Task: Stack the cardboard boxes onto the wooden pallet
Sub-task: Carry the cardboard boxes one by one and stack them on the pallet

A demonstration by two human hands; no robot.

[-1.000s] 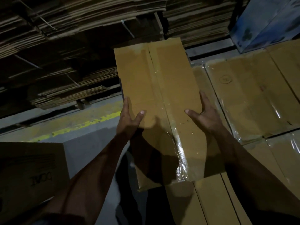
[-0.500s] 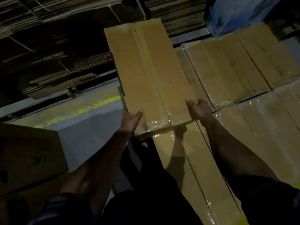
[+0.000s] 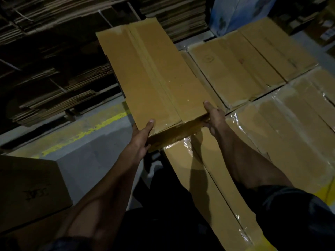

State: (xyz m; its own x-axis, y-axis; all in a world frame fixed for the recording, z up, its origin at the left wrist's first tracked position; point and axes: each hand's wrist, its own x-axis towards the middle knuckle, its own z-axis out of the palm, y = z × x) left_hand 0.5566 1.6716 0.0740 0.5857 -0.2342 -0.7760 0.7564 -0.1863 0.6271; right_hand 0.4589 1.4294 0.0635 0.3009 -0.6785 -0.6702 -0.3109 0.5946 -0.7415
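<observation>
Item: long cardboard box (image 3: pixel 154 77), taped along its centre seam, carried lengthwise away from the person and raised above the layer of boxes (image 3: pixel 282 134) already laid flat, over that layer's left edge. The wooden pallet itself is hidden beneath the layer. Left hand (image 3: pixel 140 140): grip closed on the near left corner, thumb on the top face, fingers curled under and out of sight. Right hand (image 3: pixel 213 116): grip closed on the near right corner, thumb up the side edge, fingers underneath. Holding both near corners likely keeps the long box level and steerable, its far end free to be lowered first. The laid boxes sit edge to edge with narrow gaps, film or tape glinting on their tops; such tight packing presumably gives a flat bed for the next tier. Alongside: grey floor with a yellow line (image 3: pixel 101 124) off the left edge; another carton (image 3: pixel 30 192) at lower left; bundled flat cardboard (image 3: pixel 54 84) beyond.
</observation>
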